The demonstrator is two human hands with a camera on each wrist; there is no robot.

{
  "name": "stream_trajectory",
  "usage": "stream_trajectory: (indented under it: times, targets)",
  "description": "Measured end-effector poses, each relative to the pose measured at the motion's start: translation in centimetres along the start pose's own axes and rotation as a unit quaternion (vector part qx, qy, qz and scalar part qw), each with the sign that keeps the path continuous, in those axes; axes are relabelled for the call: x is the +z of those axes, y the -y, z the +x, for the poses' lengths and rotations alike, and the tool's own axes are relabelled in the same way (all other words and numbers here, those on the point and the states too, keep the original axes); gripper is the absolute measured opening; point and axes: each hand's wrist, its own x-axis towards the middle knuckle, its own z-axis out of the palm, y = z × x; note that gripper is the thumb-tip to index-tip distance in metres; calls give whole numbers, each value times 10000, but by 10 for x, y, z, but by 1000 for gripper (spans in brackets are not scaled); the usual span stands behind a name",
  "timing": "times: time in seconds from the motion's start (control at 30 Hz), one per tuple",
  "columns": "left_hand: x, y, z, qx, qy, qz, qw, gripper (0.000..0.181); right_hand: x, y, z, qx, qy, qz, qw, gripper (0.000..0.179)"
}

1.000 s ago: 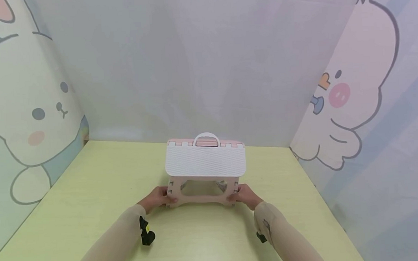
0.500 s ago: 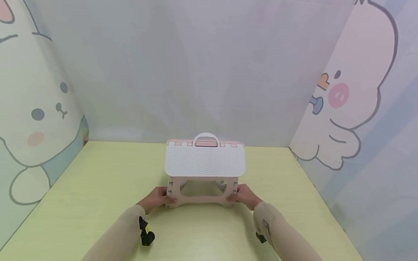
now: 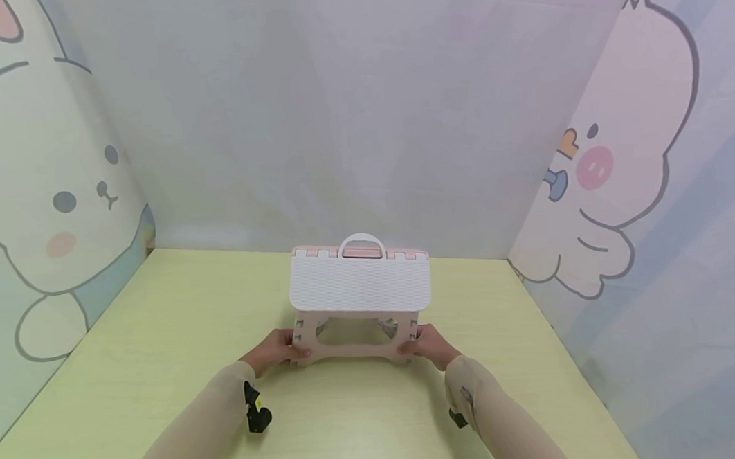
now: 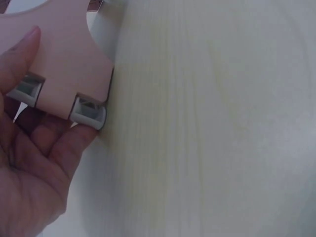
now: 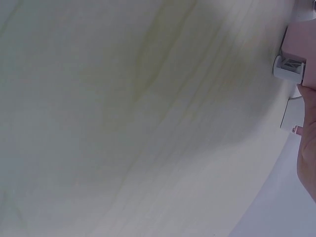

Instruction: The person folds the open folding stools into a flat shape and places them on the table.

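A pink and white folding step stool [image 3: 359,282] stands unfolded on the table, its white ribbed top facing up and a white carry handle [image 3: 362,238] arching at the far edge. My left hand [image 3: 278,349] grips the left side of the stool's near pink leg panel, thumb on the front face. In the left wrist view, the fingers curl behind the panel [image 4: 69,54] beside its white hinge pieces. My right hand [image 3: 432,344] holds the opposite side of the same panel, thumb in front. Only the edge of that hand shows in the right wrist view.
The pale yellow wood-grain table [image 3: 179,322] reaches back to a light fabric curtain [image 3: 312,121]. Side curtains with a printed rabbit [image 3: 34,171] and a printed chick [image 3: 636,118] border it left and right. A black wrist device [image 3: 258,410] sits at the left sleeve.
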Motion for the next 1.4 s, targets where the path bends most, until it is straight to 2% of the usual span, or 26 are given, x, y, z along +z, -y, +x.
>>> stream_trajectory:
  times: [0.37,0.7,1.0,1.4]
  targets:
    - [0,1,1,-8,-14,-21,10000,54,1,-1,0,28,8,22,10000,34]
    - [0,0,0,-7,1,-20,10000,54,0,17,-10,-11,106,75,9999,33]
    - [0,1,-2,94,80,-47,9999,56,1,1,-1,78,49,18,10000,36]
    - [0,0,-4,170,165,-81,9997,53,2,1,-4,-97,105,107,9998,34]
